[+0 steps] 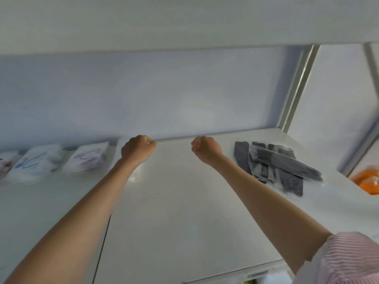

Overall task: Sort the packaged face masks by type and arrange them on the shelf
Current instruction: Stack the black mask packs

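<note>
Both my arms reach to the back of the white shelf (184, 201). My left hand (137, 150) is curled into a fist over a pale, glossy mask packet (131, 173) that is blurred and mostly hidden by my wrist; it seems to grip the packet's top. My right hand (206, 149) is a closed fist with nothing seen in it, a little above the shelf. Left of my left hand, packets lean in a row against the back wall: a purple-printed one (88, 158), a blue-printed one (34, 162) and a reddish one (6, 162). Several dark grey mask packets (276, 165) lie piled at the right.
Another shelf board (184, 23) hangs low overhead. A metal upright (295, 93) stands at the right rear corner. An orange object (367, 180) sits beyond the shelf's right edge. A seam (102, 249) divides the shelf surface near my left forearm.
</note>
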The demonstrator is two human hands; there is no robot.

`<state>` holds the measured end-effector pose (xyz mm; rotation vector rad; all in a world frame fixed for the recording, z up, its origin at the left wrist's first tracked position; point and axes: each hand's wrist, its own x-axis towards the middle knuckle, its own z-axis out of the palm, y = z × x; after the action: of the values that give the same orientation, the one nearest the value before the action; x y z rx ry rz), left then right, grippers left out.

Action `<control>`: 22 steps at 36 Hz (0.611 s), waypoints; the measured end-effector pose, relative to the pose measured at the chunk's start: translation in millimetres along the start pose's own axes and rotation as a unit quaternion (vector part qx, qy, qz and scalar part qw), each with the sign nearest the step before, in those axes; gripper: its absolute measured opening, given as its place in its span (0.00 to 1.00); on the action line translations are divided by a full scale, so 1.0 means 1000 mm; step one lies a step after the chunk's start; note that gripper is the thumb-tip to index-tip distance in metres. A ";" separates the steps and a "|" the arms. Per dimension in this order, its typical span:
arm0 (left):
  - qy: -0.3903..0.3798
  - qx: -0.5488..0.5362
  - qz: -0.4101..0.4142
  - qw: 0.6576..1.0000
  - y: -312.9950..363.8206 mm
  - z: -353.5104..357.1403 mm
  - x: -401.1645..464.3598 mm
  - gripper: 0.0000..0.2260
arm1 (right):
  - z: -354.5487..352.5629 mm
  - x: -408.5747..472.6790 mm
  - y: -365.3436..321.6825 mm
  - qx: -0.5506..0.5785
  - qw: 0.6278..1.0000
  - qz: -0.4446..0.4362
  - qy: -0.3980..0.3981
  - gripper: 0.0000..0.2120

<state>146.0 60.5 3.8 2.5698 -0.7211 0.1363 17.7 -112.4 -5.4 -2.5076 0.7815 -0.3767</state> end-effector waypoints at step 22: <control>-0.060 -0.006 -0.018 0.998 0.136 0.087 -0.069 0.08 | -0.142 -0.027 0.255 -0.195 0.951 0.186 -0.153 0.27</control>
<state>14.3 -49.9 -32.0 2.5958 -0.7175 -0.0350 -175.5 -331.6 -21.4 -2.5908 1.2619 0.3206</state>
